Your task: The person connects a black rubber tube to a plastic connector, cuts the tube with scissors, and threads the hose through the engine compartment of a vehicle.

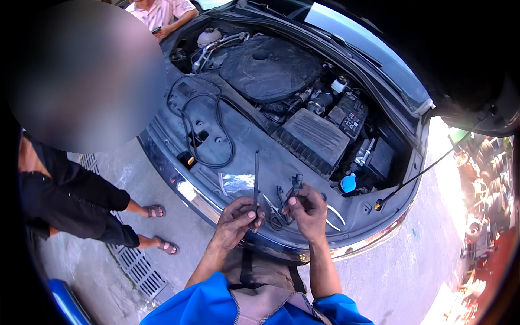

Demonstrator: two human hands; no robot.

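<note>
Both of my hands are over the front edge of a car's open engine bay. My left hand (238,221) is closed around the lower end of a thin black tube or rod (257,176) that stands nearly upright. Between the fingers of my right hand (309,212) is a small black plastic fitting (297,184), its lower part covered by the fingers. Beneath and beside the hands, a tool with pale curved handles (337,218) lies on the black front panel (208,103). A clear plastic bag (238,183) rests just left of the tube.
A looped black hose (219,122) lies on the panel. Behind it are the engine cover (265,65), air filter box (314,138) and blue cap (348,183). At right, a prop rod (411,179) slants upward. One person (81,195) stands at left, another (162,16) beyond the car.
</note>
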